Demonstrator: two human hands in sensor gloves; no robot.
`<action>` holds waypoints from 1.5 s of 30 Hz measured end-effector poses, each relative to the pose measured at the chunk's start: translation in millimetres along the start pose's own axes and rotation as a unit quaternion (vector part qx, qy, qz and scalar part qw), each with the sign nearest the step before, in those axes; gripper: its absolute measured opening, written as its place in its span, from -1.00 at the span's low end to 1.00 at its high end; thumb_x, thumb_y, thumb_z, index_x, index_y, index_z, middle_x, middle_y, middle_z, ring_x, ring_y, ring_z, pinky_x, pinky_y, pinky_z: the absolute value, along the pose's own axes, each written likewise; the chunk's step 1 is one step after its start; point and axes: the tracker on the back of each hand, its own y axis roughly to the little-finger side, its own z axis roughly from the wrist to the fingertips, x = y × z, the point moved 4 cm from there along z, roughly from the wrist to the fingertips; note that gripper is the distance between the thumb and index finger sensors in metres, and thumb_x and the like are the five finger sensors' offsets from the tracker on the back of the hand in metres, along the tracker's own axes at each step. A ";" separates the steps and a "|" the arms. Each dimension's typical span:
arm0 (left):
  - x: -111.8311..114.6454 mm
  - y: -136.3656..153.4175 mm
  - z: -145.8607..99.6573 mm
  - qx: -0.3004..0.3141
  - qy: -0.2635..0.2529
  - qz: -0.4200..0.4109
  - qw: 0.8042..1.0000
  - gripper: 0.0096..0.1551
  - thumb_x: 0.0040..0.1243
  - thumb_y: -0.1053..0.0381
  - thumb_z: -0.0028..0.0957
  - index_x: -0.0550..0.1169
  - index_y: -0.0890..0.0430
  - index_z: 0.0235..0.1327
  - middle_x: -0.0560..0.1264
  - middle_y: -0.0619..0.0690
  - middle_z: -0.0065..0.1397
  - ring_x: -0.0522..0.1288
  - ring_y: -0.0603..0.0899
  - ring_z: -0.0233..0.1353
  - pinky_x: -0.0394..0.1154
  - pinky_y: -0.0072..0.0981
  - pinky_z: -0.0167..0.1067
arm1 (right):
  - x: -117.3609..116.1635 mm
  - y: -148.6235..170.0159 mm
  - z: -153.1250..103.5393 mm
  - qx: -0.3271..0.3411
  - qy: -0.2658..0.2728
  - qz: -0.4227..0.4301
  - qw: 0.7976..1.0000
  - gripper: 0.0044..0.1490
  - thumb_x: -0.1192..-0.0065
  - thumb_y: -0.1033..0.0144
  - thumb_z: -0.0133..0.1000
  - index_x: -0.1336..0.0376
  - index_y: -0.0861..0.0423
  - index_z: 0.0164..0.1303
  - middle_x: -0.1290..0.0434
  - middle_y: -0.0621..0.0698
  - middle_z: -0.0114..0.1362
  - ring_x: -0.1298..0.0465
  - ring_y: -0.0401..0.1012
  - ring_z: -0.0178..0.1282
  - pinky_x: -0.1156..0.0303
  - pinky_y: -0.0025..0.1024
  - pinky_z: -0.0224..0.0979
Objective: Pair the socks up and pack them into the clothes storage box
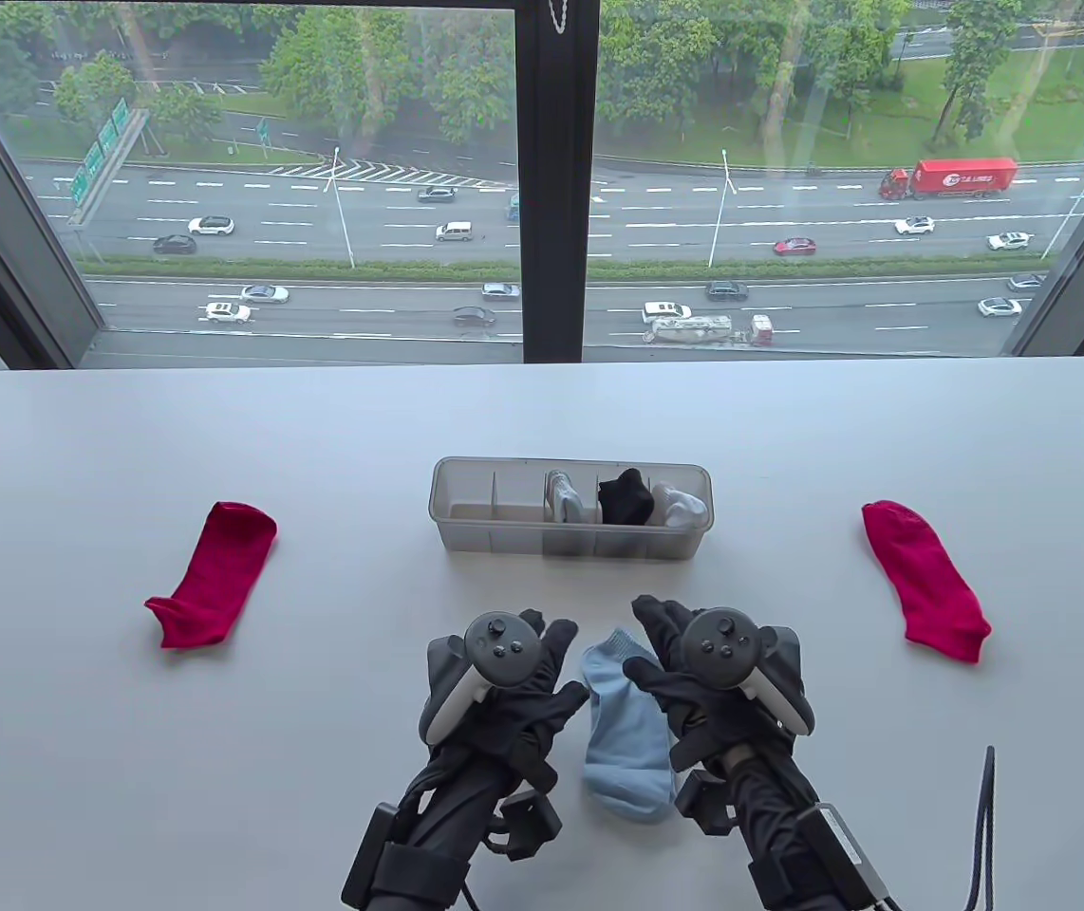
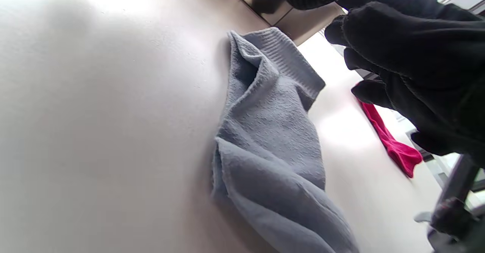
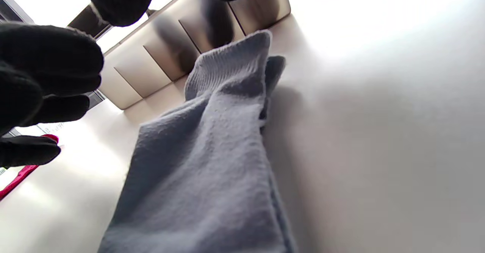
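Light-blue socks (image 1: 627, 731) lie flat on the desk (image 1: 219, 759) between your left hand (image 1: 504, 688) and right hand (image 1: 708, 678), just beside each. Both hands hover with relaxed fingers, holding nothing. The storage box (image 1: 490, 531) stands just beyond.

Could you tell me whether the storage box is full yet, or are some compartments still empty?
Not full. The storage box holds grey socks, black socks and white socks in its three right compartments; its left ones look empty.

Light blue socks (image 1: 626, 731) are lying stacked flat near the table's front; two red socks (image 1: 212, 574) (image 1: 925, 580) are lying far apart, flanking the clear divided box (image 1: 466, 531), which is holding three rolled pairs
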 end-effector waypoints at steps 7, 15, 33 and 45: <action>47.8 -7.0 11.2 -0.015 0.179 0.042 0.983 -0.39 -0.04 -0.03 0.19 0.35 0.02 0.54 0.03 -0.04 0.76 -0.26 0.22 0.74 -0.34 0.38 0.51 | -6.3 -8.9 -21.4 0.038 -0.151 -0.058 0.986 -0.16 -0.27 0.18 0.17 0.04 -0.12 0.62 0.07 0.31 0.70 0.13 0.26 0.64 0.06 0.27 0.61; 51.2 4.4 12.8 -0.074 0.184 0.093 0.976 -0.35 -0.12 -0.01 0.22 0.09 -0.05 0.60 -0.28 -0.16 0.73 -0.46 0.11 0.70 -0.47 0.31 0.49 | -57.1 -1.8 -22.3 -0.001 -0.328 -0.129 0.936 0.09 -0.37 0.17 0.12 0.29 -0.18 0.59 0.37 0.36 0.66 0.40 0.29 0.58 0.30 0.36 0.56; 37.1 5.6 18.3 -0.056 0.079 0.094 0.991 -0.57 -0.01 -0.04 0.19 0.45 0.01 0.28 0.01 -0.11 0.70 -0.25 0.16 0.73 -0.29 0.33 0.55 | -53.2 25.4 -14.6 -0.004 -0.291 0.005 0.957 0.02 -0.34 0.18 0.13 0.27 -0.24 0.55 0.38 0.21 0.64 0.55 0.13 0.57 0.54 0.25 0.50; 40.6 0.9 15.2 -0.036 0.086 0.066 0.993 -0.56 0.04 0.02 0.17 0.31 -0.06 0.31 -0.06 0.12 0.69 -0.32 0.34 0.67 -0.31 0.39 0.49 | -52.2 21.9 -13.6 -0.007 -0.240 0.051 0.969 -0.46 -0.17 0.07 0.16 -0.28 -0.04 0.34 0.26 0.19 0.68 0.49 0.20 0.58 0.51 0.30 0.47</action>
